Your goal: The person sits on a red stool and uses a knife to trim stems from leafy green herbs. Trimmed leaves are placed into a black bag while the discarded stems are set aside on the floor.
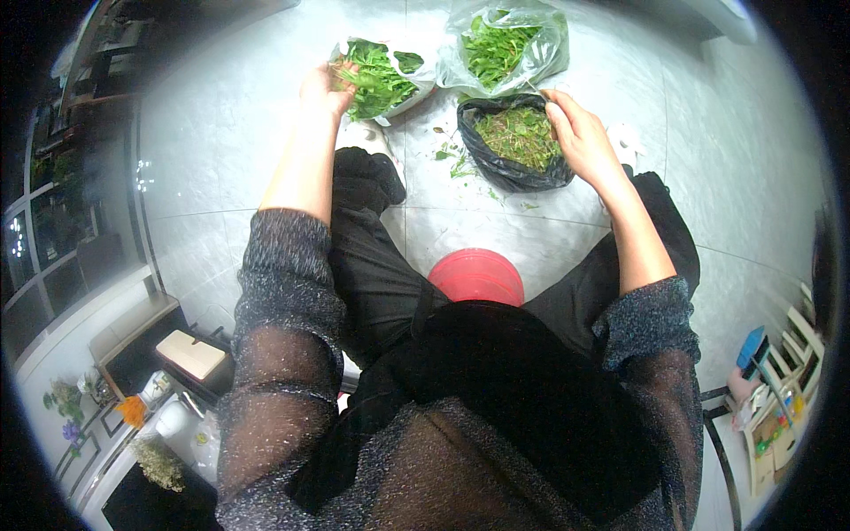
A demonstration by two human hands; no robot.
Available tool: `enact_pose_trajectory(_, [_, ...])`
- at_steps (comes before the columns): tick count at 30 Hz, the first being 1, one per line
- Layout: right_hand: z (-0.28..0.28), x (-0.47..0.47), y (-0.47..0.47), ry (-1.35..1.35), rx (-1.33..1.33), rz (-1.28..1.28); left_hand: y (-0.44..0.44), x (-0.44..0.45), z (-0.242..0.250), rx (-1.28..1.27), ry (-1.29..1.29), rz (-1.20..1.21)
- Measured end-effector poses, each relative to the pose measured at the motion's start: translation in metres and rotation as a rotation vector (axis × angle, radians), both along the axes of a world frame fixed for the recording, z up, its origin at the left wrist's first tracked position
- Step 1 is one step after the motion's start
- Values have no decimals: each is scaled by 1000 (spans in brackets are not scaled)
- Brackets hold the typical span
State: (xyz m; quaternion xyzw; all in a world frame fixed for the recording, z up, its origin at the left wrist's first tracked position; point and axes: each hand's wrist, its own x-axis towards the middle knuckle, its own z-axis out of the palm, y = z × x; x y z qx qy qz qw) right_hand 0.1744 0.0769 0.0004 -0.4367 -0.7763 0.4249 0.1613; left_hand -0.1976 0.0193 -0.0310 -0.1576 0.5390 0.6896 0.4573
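My left hand [332, 89] is at the left side of a white plastic bag [415, 93], its fingers around some leafy greens [378, 76] that fill the bag. The greens by the fingers are blurred. My right hand [574, 126] is above the right rim of a black plastic bag [518, 179], pinching a thin stem [533, 86] between thumb and fingers. Inside the black bag lie wilted stems and leaf scraps [521, 136]. Behind it stands a clear greenish plastic bag [554, 53], open and holding more fresh greens [495, 53].
Loose leaf bits [458, 162] lie on the grey tiled floor [438, 232] between my feet. A red round plastic object [478, 272], perhaps a stool or bucket, is between my thighs. Furniture with flowers [159, 461] is at lower left, a cluttered rack [773, 425] at lower right.
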Motion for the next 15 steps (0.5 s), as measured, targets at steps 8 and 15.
enact_pose_trajectory(8, [2,-1,5,5,-273,54,-8,67,-6,-256,356,-509])
enact_pose_trajectory(15, [23,5,-2,271,-863,18,-13,206,9,418,41,-877])
